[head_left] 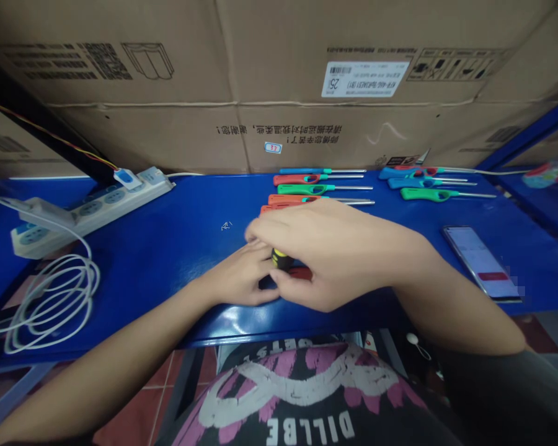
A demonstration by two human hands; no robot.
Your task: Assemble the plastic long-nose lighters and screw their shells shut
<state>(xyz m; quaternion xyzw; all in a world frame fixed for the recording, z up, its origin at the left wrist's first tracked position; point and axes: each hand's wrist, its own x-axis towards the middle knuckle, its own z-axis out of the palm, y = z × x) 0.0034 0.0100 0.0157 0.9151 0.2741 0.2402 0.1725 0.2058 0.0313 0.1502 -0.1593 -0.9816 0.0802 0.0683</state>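
My right hand [339,254] is closed around a black-and-yellow screwdriver [281,260], of which only the handle end shows. Beneath it, my left hand [246,272] is closed at a red long-nosed lighter [301,273] lying low over the blue shelf. Most of that lighter and the screwdriver's tip are hidden by my hands. Just beyond my fingers lies a row of lighters: a blue one [302,171], a green one [302,189] and several red ones. A small cluster of thin metal screws [226,226] rests left of them.
More lighters, one of them green [428,194], lie at the back right. A phone [483,263] is on the right. At left are a power strip [97,207] and a coiled white cable [51,303]. A large cardboard box [279,80] stands behind the shelf [167,260].
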